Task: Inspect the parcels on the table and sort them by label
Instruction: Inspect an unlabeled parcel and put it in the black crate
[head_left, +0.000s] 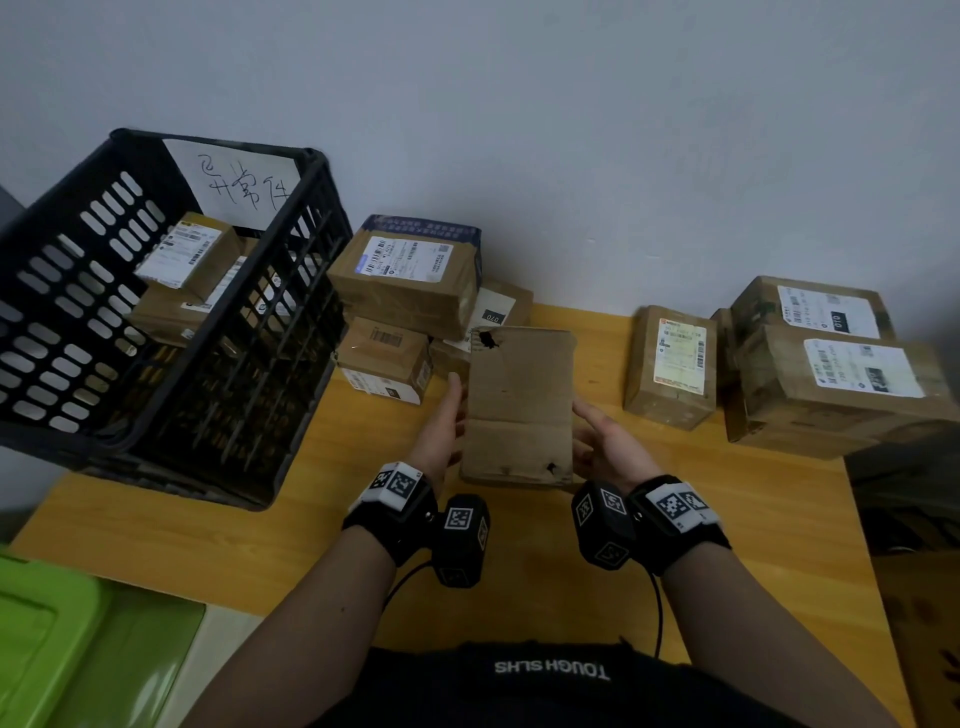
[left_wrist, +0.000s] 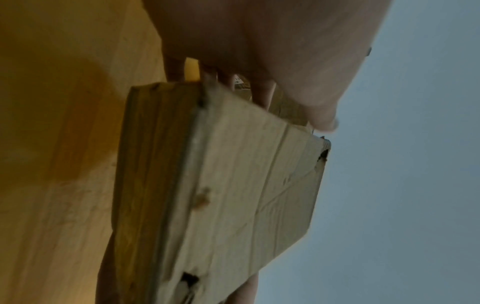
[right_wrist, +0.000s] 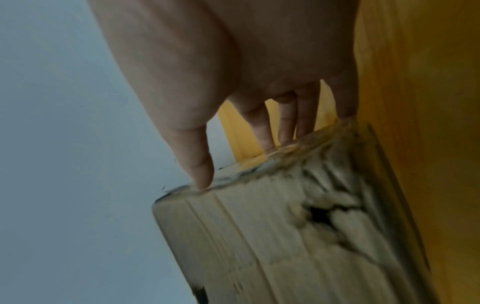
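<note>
A worn brown cardboard parcel (head_left: 519, 405) with torn holes at two corners is held above the wooden table (head_left: 727, 530), bare unlabelled face up. My left hand (head_left: 441, 431) grips its left edge, thumb along the side and fingers underneath. Opposite it, my right hand (head_left: 602, 441) grips the right edge the same way. The left wrist view shows the parcel (left_wrist: 246, 195) below my left hand (left_wrist: 259, 51), fingers behind it. The right wrist view shows the parcel (right_wrist: 259, 246), with my right hand (right_wrist: 233, 61) touching its rim.
A black slotted crate (head_left: 78, 312) with a handwritten paper sign (head_left: 244, 182) stands at the left and holds labelled parcels (head_left: 187, 249). More labelled parcels are stacked behind (head_left: 410, 270) and at the right (head_left: 672, 364) (head_left: 841, 384). A green lid (head_left: 52, 639) lies low on the left.
</note>
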